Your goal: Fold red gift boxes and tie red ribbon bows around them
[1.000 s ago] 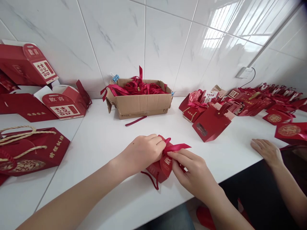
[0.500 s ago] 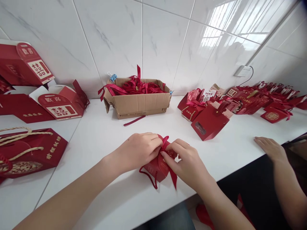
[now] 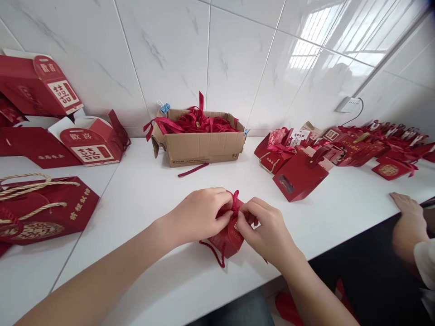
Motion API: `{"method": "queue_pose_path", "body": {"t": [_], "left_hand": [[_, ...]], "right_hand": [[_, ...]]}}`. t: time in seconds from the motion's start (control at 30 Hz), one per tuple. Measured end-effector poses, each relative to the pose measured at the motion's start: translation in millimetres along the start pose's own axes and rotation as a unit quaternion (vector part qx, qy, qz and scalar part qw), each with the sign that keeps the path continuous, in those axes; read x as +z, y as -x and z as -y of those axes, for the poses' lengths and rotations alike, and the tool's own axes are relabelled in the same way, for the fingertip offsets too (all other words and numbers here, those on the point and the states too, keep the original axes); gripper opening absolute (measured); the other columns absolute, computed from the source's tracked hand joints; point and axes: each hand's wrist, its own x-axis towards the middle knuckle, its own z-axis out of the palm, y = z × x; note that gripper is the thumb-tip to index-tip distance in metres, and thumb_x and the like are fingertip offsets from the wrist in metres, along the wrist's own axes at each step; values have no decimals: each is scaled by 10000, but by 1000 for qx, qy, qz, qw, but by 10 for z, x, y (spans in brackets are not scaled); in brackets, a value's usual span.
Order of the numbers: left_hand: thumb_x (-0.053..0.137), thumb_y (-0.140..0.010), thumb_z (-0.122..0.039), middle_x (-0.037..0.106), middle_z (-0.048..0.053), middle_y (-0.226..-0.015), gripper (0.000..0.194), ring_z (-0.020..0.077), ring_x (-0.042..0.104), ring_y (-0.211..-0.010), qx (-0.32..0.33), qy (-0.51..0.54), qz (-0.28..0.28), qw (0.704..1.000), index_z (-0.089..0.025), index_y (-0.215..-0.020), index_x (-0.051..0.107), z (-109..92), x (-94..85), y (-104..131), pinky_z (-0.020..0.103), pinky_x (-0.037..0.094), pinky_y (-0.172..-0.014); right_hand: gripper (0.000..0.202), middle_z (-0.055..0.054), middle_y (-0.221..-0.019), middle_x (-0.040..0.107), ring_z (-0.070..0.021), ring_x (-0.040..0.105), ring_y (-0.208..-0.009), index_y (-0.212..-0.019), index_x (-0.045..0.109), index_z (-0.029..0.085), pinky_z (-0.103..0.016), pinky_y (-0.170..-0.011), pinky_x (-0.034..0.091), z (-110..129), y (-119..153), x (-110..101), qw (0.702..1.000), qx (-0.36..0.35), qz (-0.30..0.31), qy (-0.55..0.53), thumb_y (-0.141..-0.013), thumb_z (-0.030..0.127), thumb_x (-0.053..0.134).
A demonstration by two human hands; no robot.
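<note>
head view — forward-down, close over counter [image 3: 163, 194]

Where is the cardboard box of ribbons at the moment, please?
The cardboard box sits at the back of the white counter, against the tiled wall.

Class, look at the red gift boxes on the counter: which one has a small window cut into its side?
The tilted box right of the hands; the others show no window.

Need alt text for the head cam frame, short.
Two bare hands, left hand and right hand, pinch a red ribbon atop a small red gift box on a white counter. Behind sits a cardboard box full of red ribbons, with red gift bags on both sides. Another person's hand rests on the counter edge at right.
</note>
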Motion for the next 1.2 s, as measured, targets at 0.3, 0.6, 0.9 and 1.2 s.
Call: {"method": "queue_pose_path", "body": {"t": [0.3,0.6,0.9,1.2], "left_hand": [[490,-846,-174,597,-3,-742,140,131,539,-672,17,-7,5,1000,-171,-723,556,28,-8,2,255,423,-613],[513,-830,-168,616,-12,-725,138,127,552,-652,18,-8,-6,1000,-180,-721,597,18,-13,7,249,419,-587],[511,-816,-174,619,-13,-720,126,133,555,-663,-6,-9,-50,999,-183,-716,587,-35,32,2,249,408,-578],[493,-820,-155,599,-7,-695,162,127,544,-659,40,-62,-63,995,-170,-665,536,10,127,-24,244,376,-547]], "right_hand": [[90,-16,-716,609,-108,546,-575,-780,616,180,-223,-531,455,-23,-45,-74,999,0,37,-13,-856,178,569],[146,-17,-653,587,-112,520,-535,-731,622,173,-233,-505,439,-42,-51,-44,1000,-13,18,-2,-841,144,529],[121,-7,-668,586,-101,517,-546,-745,603,179,-219,-517,445,-40,-24,-35,1000,-26,6,-2,-816,113,532],[128,-3,-680,590,-105,533,-562,-810,611,195,-216,-506,449,-88,57,-24,998,-67,-8,1,-839,108,522]]}}
